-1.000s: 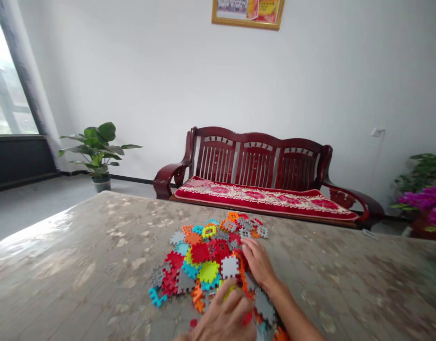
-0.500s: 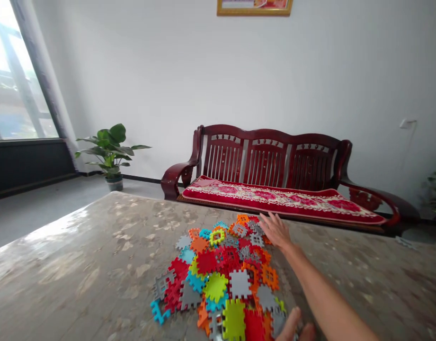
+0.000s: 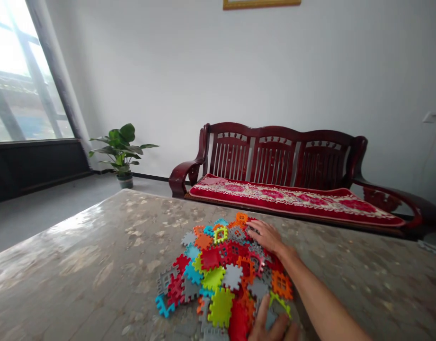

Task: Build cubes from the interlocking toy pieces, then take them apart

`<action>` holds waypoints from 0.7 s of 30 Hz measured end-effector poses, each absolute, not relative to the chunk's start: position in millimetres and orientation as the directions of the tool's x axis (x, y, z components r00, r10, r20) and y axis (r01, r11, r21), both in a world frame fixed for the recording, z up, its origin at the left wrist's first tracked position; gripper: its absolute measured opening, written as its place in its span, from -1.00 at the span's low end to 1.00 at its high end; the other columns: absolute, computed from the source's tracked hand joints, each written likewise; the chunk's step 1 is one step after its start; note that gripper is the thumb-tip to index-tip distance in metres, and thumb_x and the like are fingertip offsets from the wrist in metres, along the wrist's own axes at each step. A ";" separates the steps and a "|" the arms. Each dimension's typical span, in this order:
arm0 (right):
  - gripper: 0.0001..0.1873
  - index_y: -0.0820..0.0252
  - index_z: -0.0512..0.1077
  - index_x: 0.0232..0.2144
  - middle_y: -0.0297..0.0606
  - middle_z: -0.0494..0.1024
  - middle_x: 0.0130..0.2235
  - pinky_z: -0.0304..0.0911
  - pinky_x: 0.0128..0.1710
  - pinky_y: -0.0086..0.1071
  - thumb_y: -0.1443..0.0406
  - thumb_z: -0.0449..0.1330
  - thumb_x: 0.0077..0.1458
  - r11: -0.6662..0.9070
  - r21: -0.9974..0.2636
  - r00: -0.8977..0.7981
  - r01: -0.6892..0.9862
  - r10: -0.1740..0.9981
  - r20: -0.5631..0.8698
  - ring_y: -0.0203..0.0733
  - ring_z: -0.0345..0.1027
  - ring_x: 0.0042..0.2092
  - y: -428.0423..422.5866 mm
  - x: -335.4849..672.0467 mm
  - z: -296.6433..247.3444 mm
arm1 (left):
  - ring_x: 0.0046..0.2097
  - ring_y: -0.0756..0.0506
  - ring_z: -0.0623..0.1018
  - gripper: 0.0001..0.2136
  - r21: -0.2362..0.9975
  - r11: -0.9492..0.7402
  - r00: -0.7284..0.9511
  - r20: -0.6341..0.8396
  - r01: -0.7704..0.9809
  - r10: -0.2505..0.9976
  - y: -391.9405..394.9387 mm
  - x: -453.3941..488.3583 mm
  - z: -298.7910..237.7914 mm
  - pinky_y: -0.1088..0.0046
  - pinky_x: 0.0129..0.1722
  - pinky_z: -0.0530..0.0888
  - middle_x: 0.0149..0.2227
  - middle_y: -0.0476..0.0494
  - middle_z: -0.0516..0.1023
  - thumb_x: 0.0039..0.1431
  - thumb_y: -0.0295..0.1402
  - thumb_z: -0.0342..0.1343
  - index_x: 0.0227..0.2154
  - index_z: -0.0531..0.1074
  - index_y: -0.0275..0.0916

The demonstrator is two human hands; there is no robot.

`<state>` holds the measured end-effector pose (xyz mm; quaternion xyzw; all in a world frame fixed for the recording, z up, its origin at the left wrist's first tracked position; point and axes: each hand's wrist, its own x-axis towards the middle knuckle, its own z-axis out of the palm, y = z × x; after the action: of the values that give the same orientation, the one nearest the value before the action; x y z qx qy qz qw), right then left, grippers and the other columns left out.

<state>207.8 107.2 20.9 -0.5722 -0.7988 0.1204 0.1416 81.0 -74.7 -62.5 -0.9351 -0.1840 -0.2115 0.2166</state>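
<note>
A loose heap of plastic interlocking tiles with toothed edges lies on the covered table (image 3: 107, 265). Its pieces include a lime-green tile (image 3: 221, 307), a light grey tile (image 3: 233, 276), an orange window tile (image 3: 281, 284) and a blue frame-shaped piece (image 3: 164, 306). My right hand (image 3: 266, 236) reaches to the far right side of the heap, palm down, fingers extended over grey and red tiles. At the near edge, my left hand (image 3: 272, 327) is partly cut off by the frame and slightly blurred. Its fingers are apart beside a red tile (image 3: 239, 322).
Past the table stands a dark red wooden bench (image 3: 271, 156) with a red floral cover (image 3: 296, 199). A potted plant (image 3: 123, 156) is on the floor at the back left, near a window (image 3: 22, 85). A grey piece (image 3: 431, 247) lies at the table's far right.
My right hand has moved left onto the heap, and my left hand has moved left and slightly up. Tiles along the right side have shifted. The view has turned slightly left.
</note>
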 end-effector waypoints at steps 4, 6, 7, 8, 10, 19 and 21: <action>-0.49 -0.13 0.33 0.16 -0.31 0.32 0.25 -0.09 0.26 -0.01 -0.02 -0.01 0.21 0.348 -0.361 -0.327 0.865 0.937 0.120 -0.02 0.09 0.28 90.9 187.7 21.2 | 0.06 -0.09 0.43 -0.76 -0.432 -0.789 0.837 0.516 0.438 0.183 -68.1 41.4 -50.9 -0.03 0.28 0.13 0.03 0.13 0.49 0.29 -0.25 0.04 -0.01 0.38 0.15; -0.49 -0.15 0.33 0.16 -0.32 0.32 0.25 -0.10 0.26 -0.01 -0.02 -0.01 0.20 0.353 -0.363 -0.327 0.862 0.936 0.132 -0.01 0.08 0.28 83.8 175.5 21.5 | 0.00 -0.07 0.46 -0.74 -0.426 -0.782 0.835 0.509 0.455 0.208 -69.4 17.6 -35.2 -0.02 0.28 0.10 -0.02 0.13 0.50 0.30 -0.21 0.02 0.02 0.34 0.19; -0.49 -0.16 0.33 0.16 -0.32 0.32 0.24 -0.09 0.25 -0.01 -0.02 0.00 0.20 0.354 -0.361 -0.326 0.863 0.935 0.138 -0.01 0.09 0.27 80.7 168.9 21.5 | -0.02 -0.06 0.46 -0.74 -0.417 -0.784 0.836 0.501 0.460 0.224 -70.5 5.9 -26.3 0.00 0.29 0.09 -0.04 0.12 0.51 0.30 -0.19 0.01 0.03 0.34 0.18; -0.50 -0.16 0.33 0.16 -0.32 0.33 0.24 -0.09 0.25 -0.01 -0.02 -0.01 0.20 0.353 -0.358 -0.323 0.864 0.936 0.142 -0.01 0.09 0.27 77.8 162.1 21.6 | -0.02 -0.06 0.46 -0.74 -0.415 -0.794 0.845 0.489 0.445 0.218 -71.7 -5.3 -17.5 0.01 0.29 0.08 -0.05 0.10 0.51 0.30 -0.17 0.01 0.03 0.34 0.17; -0.50 -0.17 0.32 0.16 -0.33 0.32 0.24 -0.09 0.25 -0.01 -0.01 -0.01 0.21 0.349 -0.354 -0.318 0.868 0.937 0.145 0.00 0.08 0.28 72.7 147.8 21.3 | 0.04 -0.08 0.42 -0.73 -0.410 -0.798 0.863 0.439 0.441 0.251 -74.4 -26.4 -1.5 0.00 0.31 0.01 0.03 0.06 0.48 0.30 -0.19 0.01 0.05 0.34 0.14; -0.40 -0.09 0.29 0.20 -0.28 0.27 0.27 -0.13 0.29 -0.05 -0.10 -0.14 0.25 0.413 -0.531 -0.405 0.740 0.904 0.138 -0.02 0.04 0.30 63.7 99.7 18.4 | 0.07 -0.07 0.41 -0.71 -0.244 -0.805 0.834 0.278 0.541 0.476 -91.6 -97.4 44.0 0.05 0.35 -0.13 0.05 0.03 0.47 0.28 -0.17 0.01 0.04 0.36 0.03; -0.36 0.01 0.32 0.18 -0.25 0.33 0.23 -0.04 0.28 -0.18 -0.09 -0.21 0.27 0.433 -0.615 -0.387 0.659 0.896 0.217 -0.10 0.13 0.26 71.3 100.8 19.7 | 0.12 -0.11 0.39 -0.66 -0.243 -0.773 0.808 0.247 0.586 0.535 -95.6 -104.8 43.5 0.02 0.34 -0.11 0.09 -0.03 0.45 0.26 -0.16 0.02 0.08 0.33 0.00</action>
<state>100.8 71.3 19.7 -0.4843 -0.8028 0.2210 0.2686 -104.8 -95.6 43.5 -0.9380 -0.2986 -0.0822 0.1557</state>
